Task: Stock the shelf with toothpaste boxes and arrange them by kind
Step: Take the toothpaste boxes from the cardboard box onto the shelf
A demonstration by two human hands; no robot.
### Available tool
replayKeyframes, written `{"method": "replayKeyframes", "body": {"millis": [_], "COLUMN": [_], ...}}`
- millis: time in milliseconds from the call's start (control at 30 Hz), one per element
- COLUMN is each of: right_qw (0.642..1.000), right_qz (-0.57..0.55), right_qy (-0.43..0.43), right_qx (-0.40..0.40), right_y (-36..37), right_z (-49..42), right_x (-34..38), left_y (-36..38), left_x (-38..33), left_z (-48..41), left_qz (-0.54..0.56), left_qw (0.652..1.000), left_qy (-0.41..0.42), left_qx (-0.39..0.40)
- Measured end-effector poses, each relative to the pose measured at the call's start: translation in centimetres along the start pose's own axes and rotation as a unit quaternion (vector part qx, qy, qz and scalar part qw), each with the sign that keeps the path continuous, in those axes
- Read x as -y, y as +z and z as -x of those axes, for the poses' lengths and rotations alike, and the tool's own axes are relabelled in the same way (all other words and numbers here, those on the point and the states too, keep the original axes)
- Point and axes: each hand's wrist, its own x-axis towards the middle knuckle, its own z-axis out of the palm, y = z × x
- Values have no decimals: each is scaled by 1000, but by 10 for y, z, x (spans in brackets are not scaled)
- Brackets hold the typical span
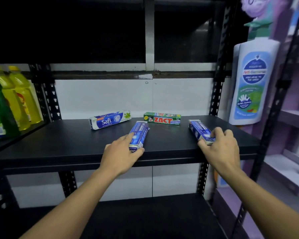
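1. Your left hand (121, 152) grips the near end of a blue box, the left box (139, 133): index finger on top, thumb curled round its right side.
2. Your right hand (221, 145) grips the near end of a second blue box, the right box (199, 131), with fingers curled over the top and the thumb on its left side.
3. Both boxes lie on the black shelf (76, 144), with their long axes pointing away from you. Their far ends lean slightly toward each other.
4. The Safi box (110, 119) lies crosswise beyond your left hand and a little to its left, apart from the left box.
5. The Zact box (162, 118), green, lies crosswise beyond and between your hands. Its left end is just beside the far end of the left box; whether they touch is unclear.
6. Both held boxes look like the Safi kind. Your left hand is nearer the Safi box, so its box probably goes there first, turned crosswise to match.
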Motion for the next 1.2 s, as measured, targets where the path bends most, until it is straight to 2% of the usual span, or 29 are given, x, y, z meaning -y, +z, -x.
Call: {"method": "replayKeyframes", "body": {"millis": [333,500,700,1033,1200], "right_qw": [996,994,991,993,994], "right_qz": [76,68,74,75,89], "right_qy": [35,52,63,56,44], "right_qx": [26,67,98,75,37], "right_y": [16,27,40,43,31], "right_z": [-56,-82,-101,-96,-72], "right_x": [-26,-31,-34,-38,-27], "left_y": [10,18,23,24,26], "left_x": [-9,-2,-7,-10,-6], "left_z": [-27,-37,-33,-28,-28], "left_qz": [35,73,31,0,19], "left_qw": [999,997,999,1000,1000], "left_qy": [10,2,-6,-7,-10], "left_qx": [37,38,9,-4,-13]}}
